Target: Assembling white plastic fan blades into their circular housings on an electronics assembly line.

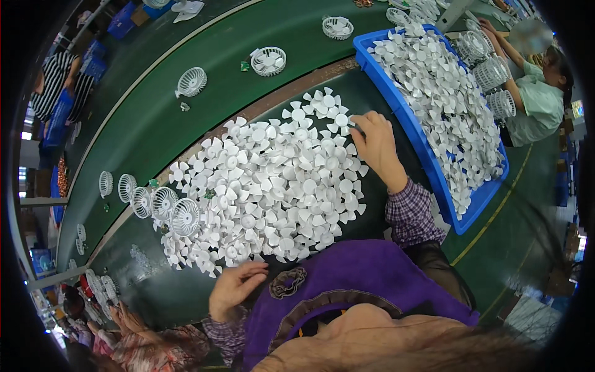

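Observation:
A broad heap of small white plastic fan blades [273, 180] covers the dark green table in front of me. My right hand [378, 146] is at the heap's far right edge, thumb and forefinger bent around the rim of one fan blade [341, 121]. Close to my body, my left hand [237, 288] rests by the near edge of the heap, its fingers stretched out and thumb apart, holding nothing. Round white fan cages [186, 217] stand in a row along the heap's left side.
A blue tray [403, 115] full of fan blades stands on the right. Beyond the heap, a green conveyor belt [229, 80] carries more cages [192, 81] and small green parts. Clear plastic bits [141, 259] lie left. Co-workers sit at right [536, 102] and lower left.

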Motion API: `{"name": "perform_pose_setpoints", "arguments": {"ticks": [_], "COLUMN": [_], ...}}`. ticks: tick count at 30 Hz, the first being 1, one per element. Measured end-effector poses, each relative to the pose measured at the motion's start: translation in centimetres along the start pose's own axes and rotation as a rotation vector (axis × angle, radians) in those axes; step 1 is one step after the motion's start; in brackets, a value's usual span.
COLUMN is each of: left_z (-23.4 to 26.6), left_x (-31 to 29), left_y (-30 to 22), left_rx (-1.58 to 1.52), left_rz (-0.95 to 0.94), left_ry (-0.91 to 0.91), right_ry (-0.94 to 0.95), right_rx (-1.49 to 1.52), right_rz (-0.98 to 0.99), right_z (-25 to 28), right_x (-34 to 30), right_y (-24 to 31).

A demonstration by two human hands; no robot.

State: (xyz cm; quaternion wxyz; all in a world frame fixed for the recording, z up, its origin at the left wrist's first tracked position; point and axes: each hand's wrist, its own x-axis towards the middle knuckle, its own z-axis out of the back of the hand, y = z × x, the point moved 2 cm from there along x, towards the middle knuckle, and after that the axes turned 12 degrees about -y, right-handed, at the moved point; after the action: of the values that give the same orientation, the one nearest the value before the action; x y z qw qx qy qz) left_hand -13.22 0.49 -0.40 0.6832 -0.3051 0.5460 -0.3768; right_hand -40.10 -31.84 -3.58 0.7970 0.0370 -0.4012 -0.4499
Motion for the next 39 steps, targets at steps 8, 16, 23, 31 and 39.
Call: {"name": "perform_pose_setpoints", "arguments": {"ticks": [8, 16, 23, 31, 39], "left_z": [9.1, 12.8, 15.4, 17.4, 20.2], "left_x": [4.4, 22.7, 37.3, 37.6, 30.1], "left_y": [-9.0, -16.7, -14.1, -12.8, -11.5], "left_rx": [0.235, 0.126, -0.006, 0.383, -0.376], "left_rz": [-0.109, -0.08, -0.004, 0.072, 0.015], "left_ry": [-0.198, -0.397, -0.726, -0.849, -0.704], "right_ry": [0.114, 0.077, 0.066, 0.158, 0.215], "right_rx": [-0.235, -0.317, -0.27, -0.295, -0.285], "right_rz": [0.021, -0.009, 0.032, 0.05, 0.003], "right_z": [-4.1, -3.0, -3.1, -3.7, -3.1], "right_x": [2.0, 1.8, 2.1, 2.8, 1.7], "right_y": [-2.0, -2.9, -3.4, -3.2, -3.6]}}
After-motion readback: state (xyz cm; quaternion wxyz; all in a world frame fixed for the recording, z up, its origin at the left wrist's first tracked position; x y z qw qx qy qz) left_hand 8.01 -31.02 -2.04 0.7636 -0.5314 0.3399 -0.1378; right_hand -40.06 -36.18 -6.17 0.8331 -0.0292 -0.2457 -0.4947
